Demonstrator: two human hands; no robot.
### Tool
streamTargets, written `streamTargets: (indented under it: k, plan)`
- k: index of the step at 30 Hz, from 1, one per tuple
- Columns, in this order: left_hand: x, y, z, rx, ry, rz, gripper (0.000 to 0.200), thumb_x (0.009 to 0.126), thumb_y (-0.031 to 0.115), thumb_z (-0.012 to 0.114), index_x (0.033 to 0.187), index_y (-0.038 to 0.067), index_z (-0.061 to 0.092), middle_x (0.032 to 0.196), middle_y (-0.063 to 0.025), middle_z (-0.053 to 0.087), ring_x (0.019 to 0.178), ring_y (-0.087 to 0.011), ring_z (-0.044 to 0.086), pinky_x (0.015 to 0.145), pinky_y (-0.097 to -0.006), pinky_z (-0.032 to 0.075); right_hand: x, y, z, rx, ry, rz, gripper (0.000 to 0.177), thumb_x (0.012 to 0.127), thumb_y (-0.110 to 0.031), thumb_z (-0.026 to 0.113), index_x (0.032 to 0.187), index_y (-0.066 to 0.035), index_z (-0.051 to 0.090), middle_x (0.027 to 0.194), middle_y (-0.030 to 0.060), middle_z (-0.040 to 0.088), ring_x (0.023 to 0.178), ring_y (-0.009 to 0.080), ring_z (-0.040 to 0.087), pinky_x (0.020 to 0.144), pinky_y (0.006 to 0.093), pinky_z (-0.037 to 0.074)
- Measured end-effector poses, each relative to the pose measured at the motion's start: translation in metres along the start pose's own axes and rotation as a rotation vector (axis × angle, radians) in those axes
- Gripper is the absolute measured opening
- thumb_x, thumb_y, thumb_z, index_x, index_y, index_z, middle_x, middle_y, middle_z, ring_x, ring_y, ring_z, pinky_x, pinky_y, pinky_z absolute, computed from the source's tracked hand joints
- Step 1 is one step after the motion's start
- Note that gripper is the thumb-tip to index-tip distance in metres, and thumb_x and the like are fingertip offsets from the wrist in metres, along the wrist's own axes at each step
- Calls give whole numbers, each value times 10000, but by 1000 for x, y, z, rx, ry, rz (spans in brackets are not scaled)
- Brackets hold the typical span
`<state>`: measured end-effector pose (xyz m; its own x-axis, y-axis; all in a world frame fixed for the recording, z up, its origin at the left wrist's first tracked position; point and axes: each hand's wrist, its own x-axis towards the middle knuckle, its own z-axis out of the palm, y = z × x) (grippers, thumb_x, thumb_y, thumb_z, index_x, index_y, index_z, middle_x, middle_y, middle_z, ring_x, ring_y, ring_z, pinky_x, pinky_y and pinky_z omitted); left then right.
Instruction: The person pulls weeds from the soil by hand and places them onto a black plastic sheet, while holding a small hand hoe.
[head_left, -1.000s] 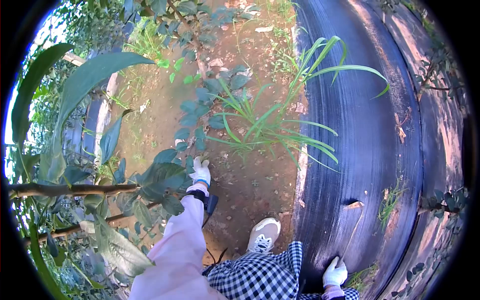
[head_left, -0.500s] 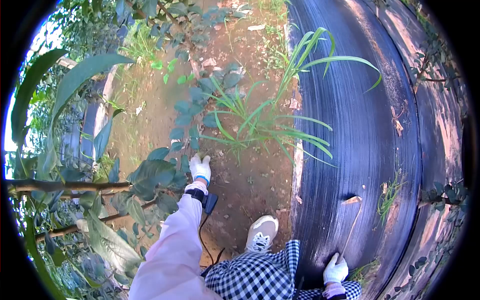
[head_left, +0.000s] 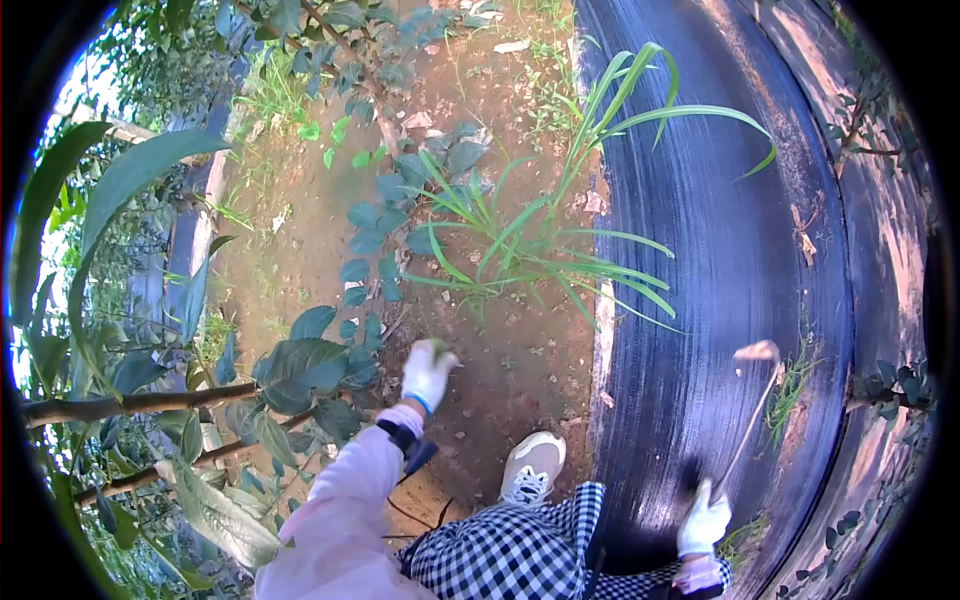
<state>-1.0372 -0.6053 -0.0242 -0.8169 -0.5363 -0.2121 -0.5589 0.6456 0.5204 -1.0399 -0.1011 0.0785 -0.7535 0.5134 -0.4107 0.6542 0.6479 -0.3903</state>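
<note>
Down on the bare soil strip point(head_left: 505, 375), just left of the black sheet's edge, the gloved left hand point(head_left: 428, 372) hangs low over the dirt. It sits right beside the dark leaves of a leafy branch point(head_left: 130, 403) that reaches in from the left. That hand is blurred. Its fingers look curled and there is a hint of green at the top of the glove, but I cannot tell whether they grip anything. A pink sleeve point(head_left: 345, 510) runs back from it, with a dark band point(head_left: 400, 437) at the wrist.

Over on the black sheet point(head_left: 700, 250), near its lower edge, the gloved right hand point(head_left: 704, 522) is clenched tight round the bottom of a thin handle. That is the hoe point(head_left: 757, 352), and its shaft slants up and to the right from the fist. The pale blade is raised above the sheet, close to a small tuft of weeds point(head_left: 790, 385) poking through the plastic.

Between the two hands, a white shoe point(head_left: 530, 468) stands on the soil right at the sheet's left edge, with checked trousers point(head_left: 510, 555) below it. Further up the strip, well apart from both hands, a big grass clump point(head_left: 520, 245) sprawls. Its long blades arch out over the sheet's edge.
</note>
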Motion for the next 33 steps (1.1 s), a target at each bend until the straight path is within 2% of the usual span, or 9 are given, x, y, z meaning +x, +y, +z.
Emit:
streamTargets:
  k: [4,10,12,16,22,23,24,29,33]
  plan:
    - [5,34,14,196,-220,234,332,751,207,718,1028,45,632,1180,-162,576,1065,-373,558,913,-435,470,51,-46,16,-30,138,-130,436,917,-413,604,871,17,660,738,167,662,664,254,631,653,399,485]
    - [87,20,12,-27,266,-18,354,757,155,681,1086,46,607,1108,-198,594,1069,-377,552,897,-437,469,91,-90,35,-238,129,-78,495,921,-488,542,855,-15,669,764,201,675,733,366,667,687,452,502]
    - [108,32,22,149,434,170,426,748,166,701,1146,67,588,1110,-210,581,1091,-381,541,916,-440,462,90,-97,38,-310,163,-78,501,921,-495,526,815,-23,656,762,202,676,739,369,671,693,459,505]
    - [139,15,25,434,153,310,244,792,175,661,1019,86,649,976,-179,631,890,-378,618,793,-450,501,90,-92,35,-295,148,-42,502,922,-493,521,808,-23,652,759,201,676,738,367,673,694,457,506]
    - [112,19,18,-251,454,-140,172,877,117,578,1004,24,646,762,-86,631,654,-190,580,613,-346,480,90,-94,37,-286,149,-24,495,922,-489,521,820,-24,658,762,199,678,740,370,673,697,457,508]
    - [96,34,14,-557,188,-310,187,877,87,593,1048,25,642,792,-58,632,645,-165,558,606,-317,478,91,-98,35,-284,151,-24,492,922,-488,521,823,-26,660,764,199,679,742,371,674,699,459,508]
    - [97,3,36,-352,204,-122,297,836,157,657,1100,23,637,952,-183,671,931,-318,645,849,-373,492,92,-99,35,-283,150,-30,490,922,-487,522,829,-27,662,767,200,680,744,372,674,699,460,509]
    - [91,104,48,3,54,519,204,840,124,641,1023,32,645,980,-179,651,911,-418,591,821,-403,484,92,-95,37,-290,163,-43,484,918,-488,525,861,-32,677,783,207,683,757,377,676,704,461,513]
    - [111,54,108,-538,177,70,122,935,136,568,933,30,628,895,-114,653,799,-240,590,778,-334,466,94,-93,37,-306,170,-50,485,915,-490,523,860,-32,675,779,208,680,760,380,675,707,461,515]
